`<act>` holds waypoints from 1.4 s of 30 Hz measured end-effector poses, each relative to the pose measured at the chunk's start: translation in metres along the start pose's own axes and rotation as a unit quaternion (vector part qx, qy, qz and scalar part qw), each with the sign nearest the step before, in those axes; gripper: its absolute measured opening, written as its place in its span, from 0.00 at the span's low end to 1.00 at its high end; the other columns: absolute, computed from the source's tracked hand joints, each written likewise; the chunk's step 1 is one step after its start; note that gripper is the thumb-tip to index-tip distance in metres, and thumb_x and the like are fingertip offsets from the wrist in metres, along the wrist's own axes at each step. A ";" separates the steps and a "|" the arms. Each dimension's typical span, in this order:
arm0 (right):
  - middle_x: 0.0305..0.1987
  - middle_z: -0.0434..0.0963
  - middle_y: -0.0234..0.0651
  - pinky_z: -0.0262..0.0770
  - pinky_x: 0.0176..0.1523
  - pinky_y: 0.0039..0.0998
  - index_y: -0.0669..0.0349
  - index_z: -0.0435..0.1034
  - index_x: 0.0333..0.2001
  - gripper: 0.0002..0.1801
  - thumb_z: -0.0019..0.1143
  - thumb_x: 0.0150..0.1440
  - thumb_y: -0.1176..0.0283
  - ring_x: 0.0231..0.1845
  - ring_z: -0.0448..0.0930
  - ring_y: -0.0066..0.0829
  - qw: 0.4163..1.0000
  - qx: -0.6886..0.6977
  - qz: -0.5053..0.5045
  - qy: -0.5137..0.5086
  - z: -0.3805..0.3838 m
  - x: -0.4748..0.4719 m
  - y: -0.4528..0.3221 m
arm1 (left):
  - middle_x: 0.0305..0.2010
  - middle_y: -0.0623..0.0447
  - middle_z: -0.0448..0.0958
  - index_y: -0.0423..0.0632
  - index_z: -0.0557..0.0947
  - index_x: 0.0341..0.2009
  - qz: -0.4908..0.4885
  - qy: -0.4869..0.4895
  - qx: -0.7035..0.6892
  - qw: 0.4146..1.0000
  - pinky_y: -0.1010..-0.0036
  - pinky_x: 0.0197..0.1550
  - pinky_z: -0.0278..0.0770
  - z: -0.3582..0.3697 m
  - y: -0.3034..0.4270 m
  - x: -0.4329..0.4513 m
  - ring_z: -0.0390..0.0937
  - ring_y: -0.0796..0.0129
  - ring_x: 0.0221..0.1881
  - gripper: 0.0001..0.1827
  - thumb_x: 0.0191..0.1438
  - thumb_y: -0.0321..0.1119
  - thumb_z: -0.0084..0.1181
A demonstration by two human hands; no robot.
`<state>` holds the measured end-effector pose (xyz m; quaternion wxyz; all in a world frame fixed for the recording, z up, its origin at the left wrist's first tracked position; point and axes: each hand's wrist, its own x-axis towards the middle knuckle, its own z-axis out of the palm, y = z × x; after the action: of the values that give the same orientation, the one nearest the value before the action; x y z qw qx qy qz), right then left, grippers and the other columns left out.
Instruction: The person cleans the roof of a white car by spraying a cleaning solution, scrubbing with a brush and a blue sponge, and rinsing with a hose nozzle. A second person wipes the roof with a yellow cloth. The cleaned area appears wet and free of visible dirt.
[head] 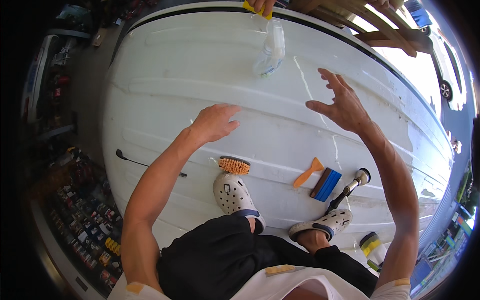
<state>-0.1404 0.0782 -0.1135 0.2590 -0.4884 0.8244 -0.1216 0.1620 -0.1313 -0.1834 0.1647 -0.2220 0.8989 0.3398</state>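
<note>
My left hand (213, 123) is over the white ribbed roof of a vehicle (180, 56), fingers loosely spread and nothing in them. My right hand (343, 101) is farther right over the same roof, its thumb apart from the fingers, also holding nothing. A clear spray bottle (273, 48) with a white trigger head is beyond both hands. Below my left hand, a brush (234, 165) with orange bristles lies against a clog. An orange plastic scraper (308, 172), a blue squeegee (326, 184) with a brown edge and a metal spray nozzle (352, 185) lie below my right hand.
At the roof's far edge another person's hand (262, 5) holds a yellow sponge (258, 11). A black antenna (135, 161) lies at left. My perforated clogs (232, 197) are on the roof. A yellow-and-white container (372, 247) is at lower right; a wooden frame (390, 37) stands beyond the far edge.
</note>
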 end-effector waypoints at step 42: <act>0.32 0.83 0.38 0.78 0.33 0.31 0.72 0.79 0.40 0.11 0.57 0.63 0.74 0.31 0.82 0.23 0.909 0.264 -0.052 0.317 -0.119 0.039 -0.042 | 0.51 0.50 0.86 0.42 0.81 0.60 0.131 -0.011 -0.538 0.833 0.67 0.56 0.82 -0.058 0.112 0.037 0.83 0.68 0.51 0.30 0.64 0.52 0.67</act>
<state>-0.1894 0.0174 -0.0071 0.0971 -0.3798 0.7744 -0.4966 0.0653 -0.1061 -0.0982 -0.0167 -0.1523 0.5928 0.7906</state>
